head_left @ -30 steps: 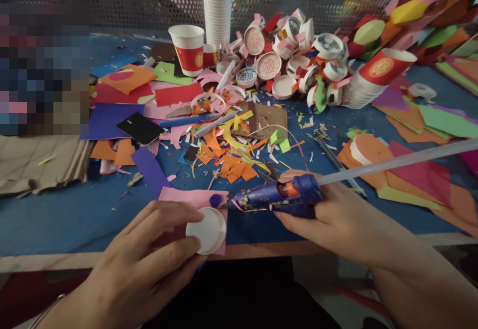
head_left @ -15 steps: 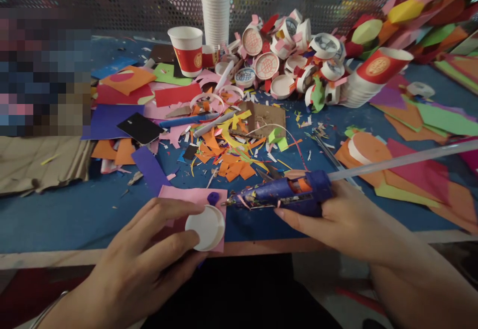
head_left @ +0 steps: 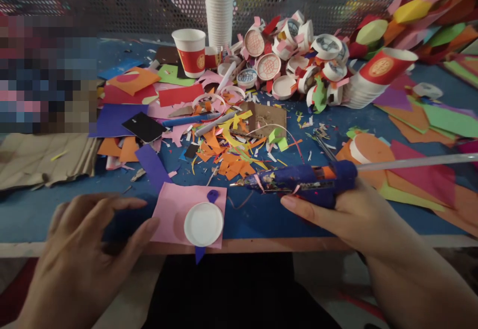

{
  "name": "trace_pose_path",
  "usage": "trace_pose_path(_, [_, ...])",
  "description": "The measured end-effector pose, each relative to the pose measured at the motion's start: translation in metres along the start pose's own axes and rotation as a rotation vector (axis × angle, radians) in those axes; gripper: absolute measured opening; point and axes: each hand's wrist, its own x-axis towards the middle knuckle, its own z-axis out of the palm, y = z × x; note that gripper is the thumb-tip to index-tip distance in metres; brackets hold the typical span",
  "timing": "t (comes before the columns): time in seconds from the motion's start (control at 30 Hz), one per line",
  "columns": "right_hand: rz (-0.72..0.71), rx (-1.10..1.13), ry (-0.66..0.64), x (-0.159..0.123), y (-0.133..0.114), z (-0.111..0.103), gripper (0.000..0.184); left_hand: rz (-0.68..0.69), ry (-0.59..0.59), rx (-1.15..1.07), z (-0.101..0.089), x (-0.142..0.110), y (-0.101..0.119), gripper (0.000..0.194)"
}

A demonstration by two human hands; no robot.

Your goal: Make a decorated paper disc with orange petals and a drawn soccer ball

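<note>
My right hand (head_left: pixel 336 214) grips a blue hot glue gun (head_left: pixel 298 182), its nozzle pointing left and a clear glue stick (head_left: pixel 411 162) coming out of its back. A thin strand of glue hangs below the nozzle. My left hand (head_left: pixel 93 239) holds nothing; its thumb and fingers are apart beside a square of pink paper (head_left: pixel 168 209). On that paper, at the table's front edge, lies a round white paper cup bottom (head_left: pixel 203 224). Purple paper pieces (head_left: pixel 212 196) stick out above and below it, the lower one pointed and hanging past the edge.
Paper scraps (head_left: pixel 231 155) litter the middle of the blue table (head_left: pixel 261 224). Behind them are a pile of cut cup bottoms (head_left: pixel 269 65), a red and white paper cup (head_left: pixel 189 55) and a tall cup stack (head_left: pixel 219 10). Coloured paper sheets (head_left: pixel 421 169) lie at right, cardboard (head_left: pixel 41 160) at left.
My left hand has let go of the white cup bottom and moved left, uncovering the pink paper. The glue gun has moved slightly right and up, away from the cup bottom.
</note>
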Motion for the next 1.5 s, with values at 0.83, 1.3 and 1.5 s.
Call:
trace_pose_path(0.83, [-0.057,0.012,0.038,0.001,0.008,-0.002,0.026,-0.128,-0.193,-0.267,-0.016,0.056,0.039,0.028])
trace_pose_path(1.3, [-0.063,0.01,0.052,0.003,0.008,-0.001,0.03,0.095,-0.572,-0.553,-0.013,0.109,0.02,0.028])
trace_pose_path(1.5, [-0.066,-0.035,0.041,0.002,0.01,0.001,0.032,0.348,-0.579,-0.281,-0.011,0.137,0.032,0.035])
